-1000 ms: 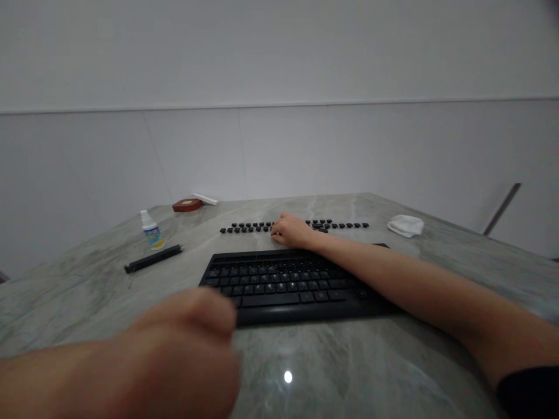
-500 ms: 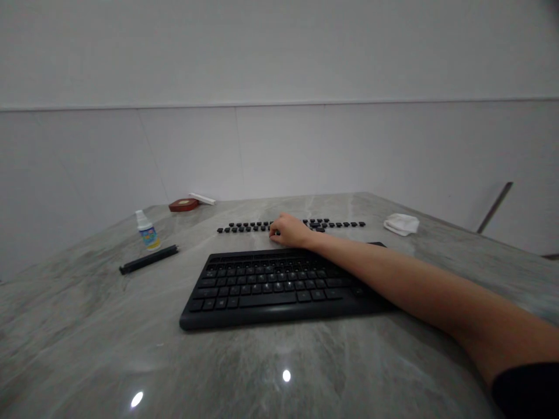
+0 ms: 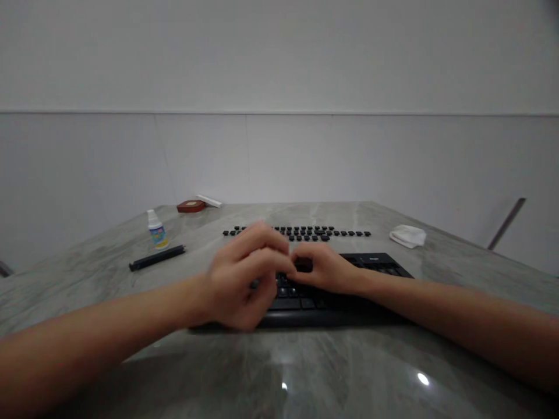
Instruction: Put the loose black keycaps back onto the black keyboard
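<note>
A black keyboard (image 3: 305,317) lies on the marbled grey table in front of me, its middle and left part hidden by my hands. My left hand (image 3: 247,279) hovers over its left half, fingers loosely curled, thumb apart from the index finger, somewhat blurred. Over the middle keys, my right hand (image 3: 323,267) is closed in a pinch; whatever it grips is too small or hidden. The fingertips of both hands meet or nearly meet. Beyond the keyboard, loose black keycaps (image 3: 305,237) lie in rows, the left ones partly covered by my left hand.
At the left stand a small white spray bottle (image 3: 157,230) and, nearer, a dark stick-like object (image 3: 157,258). A reddish-brown case (image 3: 191,206) and a white flat item (image 3: 209,201) lie at the back left. A folded white cloth (image 3: 407,235) rests at the right.
My right hand has come back from the keycap rows to the keyboard. My left hand, out of view half a second ago, has come in over the keyboard beside it.
</note>
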Action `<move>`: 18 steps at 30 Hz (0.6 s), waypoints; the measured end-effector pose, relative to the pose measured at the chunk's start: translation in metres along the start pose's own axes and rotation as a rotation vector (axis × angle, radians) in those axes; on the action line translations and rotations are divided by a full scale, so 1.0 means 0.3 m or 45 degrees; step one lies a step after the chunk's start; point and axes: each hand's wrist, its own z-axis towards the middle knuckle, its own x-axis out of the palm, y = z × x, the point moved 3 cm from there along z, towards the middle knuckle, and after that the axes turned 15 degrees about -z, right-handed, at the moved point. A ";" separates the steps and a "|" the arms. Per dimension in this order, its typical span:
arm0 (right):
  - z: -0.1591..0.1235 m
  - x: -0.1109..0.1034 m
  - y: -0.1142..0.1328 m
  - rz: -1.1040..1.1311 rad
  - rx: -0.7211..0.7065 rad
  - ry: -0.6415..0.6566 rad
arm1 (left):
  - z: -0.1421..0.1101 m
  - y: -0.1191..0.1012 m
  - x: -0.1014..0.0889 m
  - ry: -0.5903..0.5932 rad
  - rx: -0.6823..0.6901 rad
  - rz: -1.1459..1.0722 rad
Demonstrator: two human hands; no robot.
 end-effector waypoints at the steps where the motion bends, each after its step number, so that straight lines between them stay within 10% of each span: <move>1: -0.011 0.006 -0.001 0.005 0.004 -0.013 | 0.020 0.033 0.017 -0.039 0.046 -0.014; 7: 0.000 0.041 -0.021 0.100 0.060 -0.015 | 0.061 0.271 0.079 -0.029 -0.139 -0.120; 18: 0.003 0.047 -0.013 0.185 -0.083 -0.046 | 0.026 0.269 0.074 0.207 -0.141 -0.253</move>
